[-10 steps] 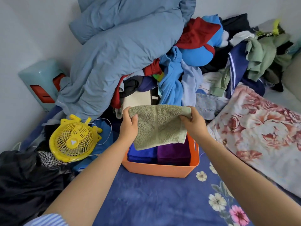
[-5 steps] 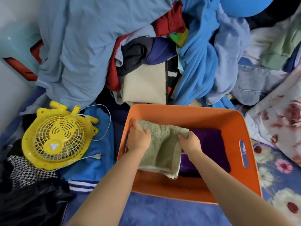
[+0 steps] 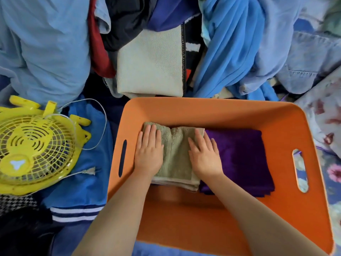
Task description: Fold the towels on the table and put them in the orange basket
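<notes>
A: Terry cloth, olive towel (image 3: 177,154), sits folded in the orange basket (image 3: 212,111), left side, touching the purple towel (image 3: 239,156). Why both hands on it?

B: Prob. flattening it so the stack stays level. Left hand (image 3: 148,154) and right hand (image 3: 203,157) lie flat, fingers straight, pressing, not gripping.

A: Why tucked left?

B: Fills the gap w/o covering the purple one.

Upper frame: heaped laundry, with pale blue bedding (image 3: 46,52) at upper left, a folded cream blanket (image 3: 149,65) at centre, a bright blue garment (image 3: 227,52) and a denim shirt (image 3: 304,67) at right. Left edge: yellow fan (image 3: 33,150) lying flat. Right edge: floral fabric (image 3: 324,122). Even, soft light.
</notes>
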Action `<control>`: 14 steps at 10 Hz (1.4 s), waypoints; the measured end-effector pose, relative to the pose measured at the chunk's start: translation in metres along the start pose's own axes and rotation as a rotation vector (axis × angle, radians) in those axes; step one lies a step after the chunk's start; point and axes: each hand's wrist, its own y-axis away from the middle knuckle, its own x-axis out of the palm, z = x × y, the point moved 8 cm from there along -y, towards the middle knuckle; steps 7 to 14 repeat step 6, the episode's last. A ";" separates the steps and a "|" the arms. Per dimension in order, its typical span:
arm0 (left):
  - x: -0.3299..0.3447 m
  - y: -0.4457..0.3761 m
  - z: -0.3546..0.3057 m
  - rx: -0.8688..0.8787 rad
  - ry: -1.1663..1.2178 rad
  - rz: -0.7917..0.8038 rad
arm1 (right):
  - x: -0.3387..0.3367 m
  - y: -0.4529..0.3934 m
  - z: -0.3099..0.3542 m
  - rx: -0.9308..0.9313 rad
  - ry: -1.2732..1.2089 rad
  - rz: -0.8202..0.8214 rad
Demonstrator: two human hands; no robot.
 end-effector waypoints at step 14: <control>-0.023 0.028 -0.032 -0.003 0.194 0.439 | -0.014 0.049 -0.024 0.045 -0.078 0.647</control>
